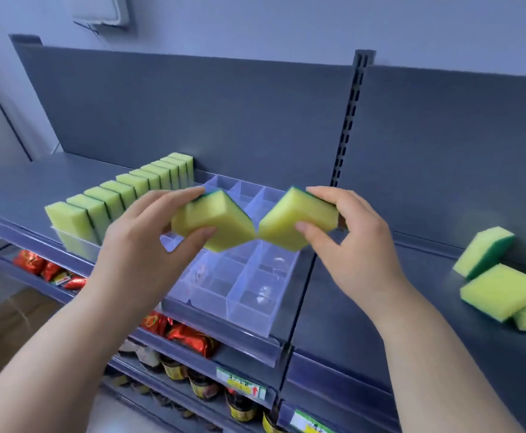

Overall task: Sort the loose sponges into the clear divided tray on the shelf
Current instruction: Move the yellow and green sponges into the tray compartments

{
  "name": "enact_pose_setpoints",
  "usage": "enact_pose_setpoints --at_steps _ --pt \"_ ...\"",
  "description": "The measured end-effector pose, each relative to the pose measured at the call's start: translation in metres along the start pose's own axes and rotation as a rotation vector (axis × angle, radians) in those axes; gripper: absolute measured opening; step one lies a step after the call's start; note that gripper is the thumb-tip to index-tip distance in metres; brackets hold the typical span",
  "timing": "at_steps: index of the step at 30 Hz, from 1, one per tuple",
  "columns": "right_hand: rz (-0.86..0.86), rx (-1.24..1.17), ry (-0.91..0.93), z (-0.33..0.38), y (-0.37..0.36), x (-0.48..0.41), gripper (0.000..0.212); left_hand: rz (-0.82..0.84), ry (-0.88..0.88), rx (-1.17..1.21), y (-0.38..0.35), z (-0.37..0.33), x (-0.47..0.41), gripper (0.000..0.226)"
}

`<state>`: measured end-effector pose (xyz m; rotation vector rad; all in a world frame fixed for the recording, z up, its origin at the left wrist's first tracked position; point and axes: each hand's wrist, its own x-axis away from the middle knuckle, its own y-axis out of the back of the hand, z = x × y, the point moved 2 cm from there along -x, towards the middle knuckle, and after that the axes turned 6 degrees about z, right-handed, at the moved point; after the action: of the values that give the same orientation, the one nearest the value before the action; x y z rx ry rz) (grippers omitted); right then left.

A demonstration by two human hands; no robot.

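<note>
1. the shelf (427,260) carries the clear divided tray (249,307) at its front edge; a hard push could slide it off.
2. the loose sponges (502,289) lie well to the right; a hasty reach could knock them down.
3. your left hand (149,232) pinches the left sponge (221,223) and your right hand (349,232) the right sponge (299,214), above the tray with corners touching; lowered together, they could jam across a divider.

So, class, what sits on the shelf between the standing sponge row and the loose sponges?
In the head view: the tray's empty compartments, then bare shelf.
</note>
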<state>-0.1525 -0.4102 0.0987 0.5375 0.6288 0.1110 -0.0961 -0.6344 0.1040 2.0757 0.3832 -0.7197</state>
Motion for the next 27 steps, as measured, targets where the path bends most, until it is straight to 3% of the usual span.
enact_pose_setpoints --at_steps 7,14,27 --pt "0.043 0.008 0.040 0.003 -0.042 -0.104 0.035 -0.124 0.129 -0.139 0.033 0.074 -0.046 0.039" --pt "0.173 0.074 0.056 0.002 -0.112 -0.172 0.035 -0.076 0.191 -0.071 0.054 0.139 -0.088 0.034" --pt "0.137 0.477 -0.120 -0.002 -0.193 -0.257 0.033 0.154 -0.013 0.146 0.056 0.275 -0.195 0.036"
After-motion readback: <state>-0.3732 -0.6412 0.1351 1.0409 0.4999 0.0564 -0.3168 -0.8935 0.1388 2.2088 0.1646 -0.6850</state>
